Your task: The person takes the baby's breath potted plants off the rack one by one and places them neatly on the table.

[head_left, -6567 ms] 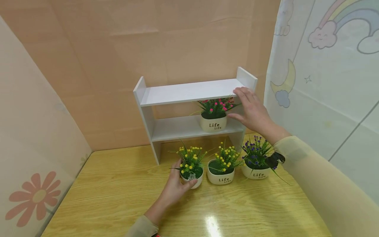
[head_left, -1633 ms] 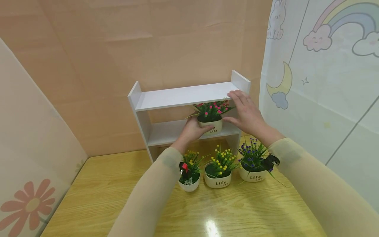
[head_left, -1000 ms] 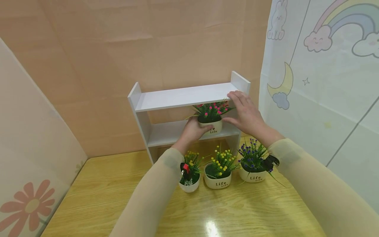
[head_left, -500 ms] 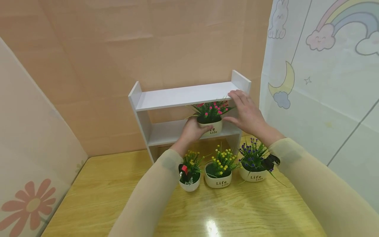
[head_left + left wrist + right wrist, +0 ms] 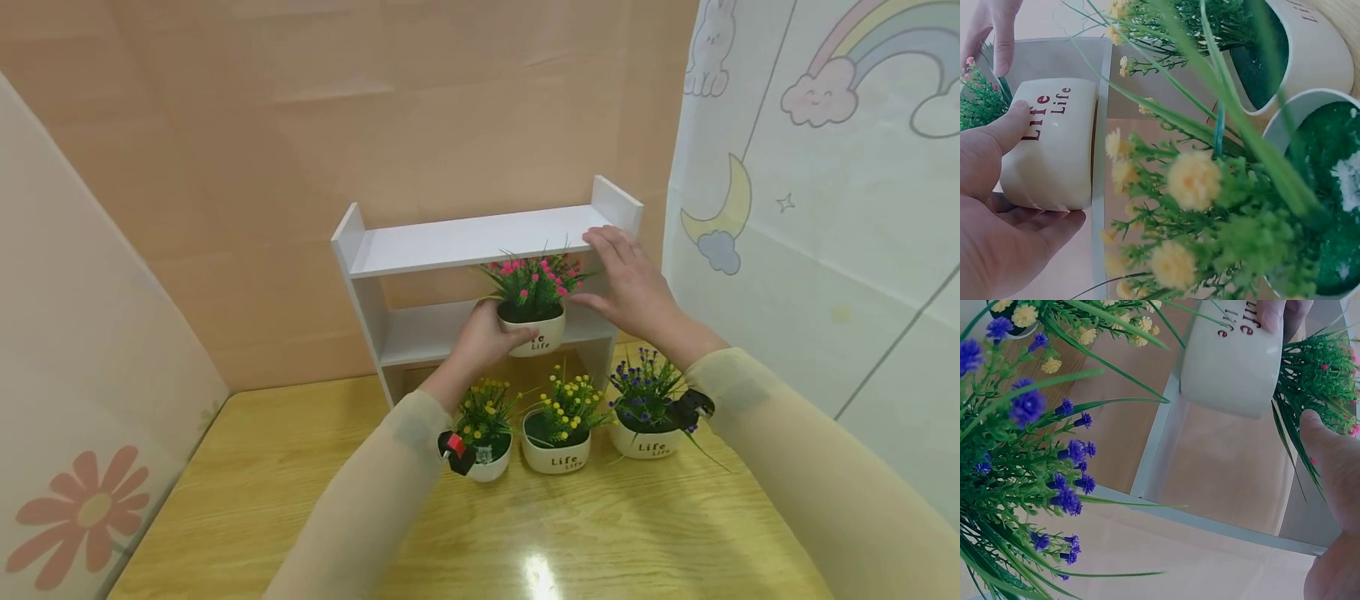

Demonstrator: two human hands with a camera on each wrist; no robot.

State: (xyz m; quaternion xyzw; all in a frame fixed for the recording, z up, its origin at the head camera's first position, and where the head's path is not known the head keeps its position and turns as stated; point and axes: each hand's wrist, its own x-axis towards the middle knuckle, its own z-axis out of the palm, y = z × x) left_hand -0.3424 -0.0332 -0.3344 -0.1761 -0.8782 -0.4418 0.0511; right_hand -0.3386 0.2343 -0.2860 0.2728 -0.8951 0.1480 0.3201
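Observation:
My left hand (image 5: 486, 335) grips a cream flowerpot (image 5: 551, 335) of pink artificial flowers, thumb across its "Life" lettering and fingers beneath, as the left wrist view shows. The pot overlaps the front edge of the middle shelf (image 5: 420, 333), and its pink flowers (image 5: 536, 279) show before the upper shelf's edge. My right hand (image 5: 637, 287) has straight fingers at the upper shelf's (image 5: 472, 239) front edge, near the right side panel. Its thumb (image 5: 1315, 428) points at the leaves without curling round anything.
Along the table (image 5: 300, 483), before the white shelf unit, stand a left pot of yellow flowers (image 5: 491, 471), a middle yellow one (image 5: 557, 458) and a right pot of purple flowers (image 5: 647, 446). My left forearm passes over the left pot. Printed cloth walls (image 5: 847, 275) enclose the sides.
Earliest, my left hand held the left yellow pot on the table; later it gripped the pink-flower pot on the middle shelf. Now that pot has come forward. My right hand stays at the upper shelf.

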